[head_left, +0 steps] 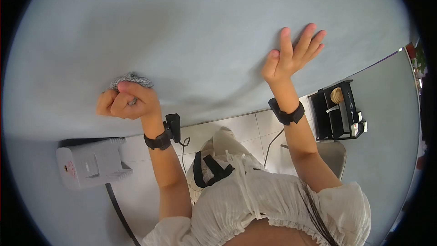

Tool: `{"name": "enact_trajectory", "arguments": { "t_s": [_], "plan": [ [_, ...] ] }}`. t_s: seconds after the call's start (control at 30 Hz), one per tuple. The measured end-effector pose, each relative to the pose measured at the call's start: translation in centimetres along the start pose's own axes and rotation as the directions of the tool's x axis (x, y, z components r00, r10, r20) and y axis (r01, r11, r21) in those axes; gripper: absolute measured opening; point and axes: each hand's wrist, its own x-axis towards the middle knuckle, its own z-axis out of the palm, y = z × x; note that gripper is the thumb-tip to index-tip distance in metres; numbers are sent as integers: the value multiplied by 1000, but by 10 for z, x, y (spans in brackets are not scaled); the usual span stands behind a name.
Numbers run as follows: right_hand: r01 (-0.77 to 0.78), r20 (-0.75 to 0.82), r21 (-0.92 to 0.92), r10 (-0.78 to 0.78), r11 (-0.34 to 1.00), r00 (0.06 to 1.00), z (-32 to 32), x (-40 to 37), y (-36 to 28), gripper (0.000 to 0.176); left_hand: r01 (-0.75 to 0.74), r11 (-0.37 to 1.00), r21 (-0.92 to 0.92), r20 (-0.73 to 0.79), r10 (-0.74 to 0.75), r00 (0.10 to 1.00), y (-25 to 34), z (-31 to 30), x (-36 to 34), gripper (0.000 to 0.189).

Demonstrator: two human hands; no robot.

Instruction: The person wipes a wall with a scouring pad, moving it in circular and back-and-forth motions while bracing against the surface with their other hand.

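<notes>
My left hand (129, 101) is closed around a crumpled grey knitted cloth (132, 77), which shows above the knuckles and between the fingers. It is over the left part of a large pale blue-grey surface (205, 27). My right hand (291, 59) has its fingers spread and holds nothing; it is over the same surface, to the right. Whether its fingertips touch the surface, I cannot tell. Each wrist wears a black strap, and the left strap carries a black box (173, 127).
At the lower left is a grey plastic device (93, 163) with a black cable. A black shelf rack (334, 111) holding a roll of tan tape (336, 95) stands at the right, near a chair (334, 155). Thin cables hang over the tiled floor (241, 127).
</notes>
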Motion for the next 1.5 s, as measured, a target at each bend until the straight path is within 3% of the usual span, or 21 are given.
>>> {"name": "enact_trajectory", "arguments": {
  "t_s": [0.2, 0.3, 0.4, 0.5, 0.6, 0.67, 0.7, 0.77, 0.83, 0.9, 0.97, 1.07, 1.23, 1.33, 1.4, 1.5],
  "plan": [
    [10, 4, 8, -10, 1000, 1000, 3, -1, -3, 43, 208, 978, -26, 117, -203, 972, 5, -16, -22, 28],
    [10, 34, -7, -10, 1000, 999, 1, 0, -6, 45, 110, 986, 127, 256, -139, 957, 6, -26, -16, 29],
    [24, 35, -5, -24, 1000, 999, 1, 0, -10, 52, 207, 973, 102, 204, -224, 953, 18, -30, 33, 29],
    [10, 33, 30, -11, 999, 999, 1, -1, -11, 58, 249, 968, -5, 52, -249, 967, 30, -23, 63, 27],
    [14, 47, 18, -15, 1000, 999, 0, -2, -17, 60, 35, 998, 47, 44, -37, 998, 1, -8, 19, 27],
    [25, 32, 13, -26, 1000, 999, 0, -2, -18, 61, -15, 998, 61, 244, -1, 970, 12, -25, -22, 25],
    [32, 33, 10, -32, 999, 999, -1, -2, -18, 61, 53, 998, 15, 319, -56, 946, 18, -36, -71, 25],
    [46, 38, 2, -46, 999, 998, -1, -4, -17, 61, 106, 994, -16, 413, -90, 906, 24, -50, -100, 24],
    [62, 23, -5, -62, 998, 998, 1, -3, -19, 61, 79, 997, -13, 447, -65, 892, 28, -46, -74, 23],
    [77, 51, -3, -77, 997, 996, -4, -4, -18, 61, 48, 999, 1, 313, -46, 948, 5, -33, -32, 24],
    [85, 49, 9, -85, 996, 995, -1, 1, -19, 61, 10, 979, 202, 145, -40, 989, -16, -21, 17, 25],
    [80, 58, 0, -79, 997, 995, 0, 0, -23, 61, 306, 951, 42, -101, -301, 948, -32, -10, 52, 26],
    [114, 49, 5, -114, 993, 992, 1, 1, -24, 63, 64, 992, 107, 221, -86, 972, -19, -47, -56, 26],
    [127, 39, 6, -127, 992, 991, 3, 1, -24, 63, 304, 926, 222, 373, -369, 851, -20, -68, -70, 23],
    [118, 50, -6, -118, 993, 992, 4, 0, -23, 63, 299, 896, 328, 265, -391, 882, -48, -60, -44, 25],
    [113, 72, 0, -113, 994, 991, 5, -1, -25, 62, 413, 885, 215, -25, -418, 908, -86, -40, 41, 26]
  ]
}}
